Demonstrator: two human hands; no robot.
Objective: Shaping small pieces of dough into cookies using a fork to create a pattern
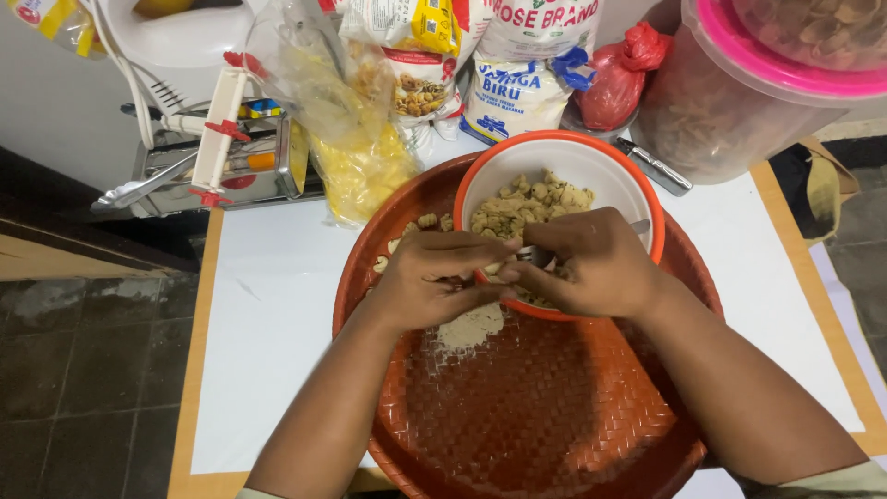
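Centrally, the left hand (434, 277) and right hand (587, 263) meet fingertip to fingertip, both pinching a small dough piece (496, 269) between them. It sits at the near rim of the orange-rimmed bowl (637, 199), above the woven red tray (545, 416). Neither hand is nearer.

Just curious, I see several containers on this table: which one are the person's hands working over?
The orange-rimmed white bowl of pale dough pieces, sitting on the woven red tray. Both hands meet at its near rim; the pink-lidded tub stands apart at the back right.

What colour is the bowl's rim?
Orange rim, white inside; head view, the only one.
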